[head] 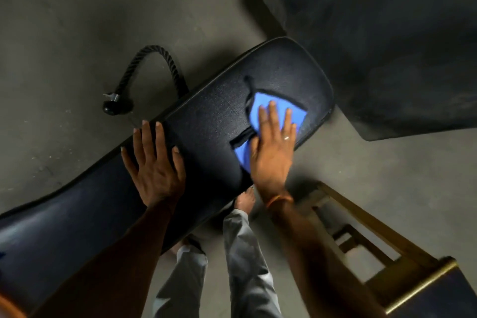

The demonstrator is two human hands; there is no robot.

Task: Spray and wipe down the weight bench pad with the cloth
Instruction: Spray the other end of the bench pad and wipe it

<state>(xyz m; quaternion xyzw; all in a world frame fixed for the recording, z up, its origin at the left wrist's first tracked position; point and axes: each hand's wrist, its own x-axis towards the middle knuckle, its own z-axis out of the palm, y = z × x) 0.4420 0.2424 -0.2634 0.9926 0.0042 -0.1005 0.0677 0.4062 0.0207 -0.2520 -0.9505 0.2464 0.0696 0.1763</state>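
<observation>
The black weight bench pad (pixel 214 111) runs diagonally from lower left to upper right. A blue cloth (pixel 260 108) with dark edging lies flat on its far end. My right hand (pixel 273 147) presses on the cloth with straight, spread fingers. My left hand (pixel 152 162) rests flat on the pad's middle, fingers spread over the far edge. No spray bottle is in view.
A black rope handle (pixel 154 70) with a rubber end lies on the concrete floor behind the bench. A dark rubber mat (pixel 387 33) fills the upper right. A wooden stool (pixel 382 248) stands at lower right. My legs and feet (pixel 240 240) are beside the bench.
</observation>
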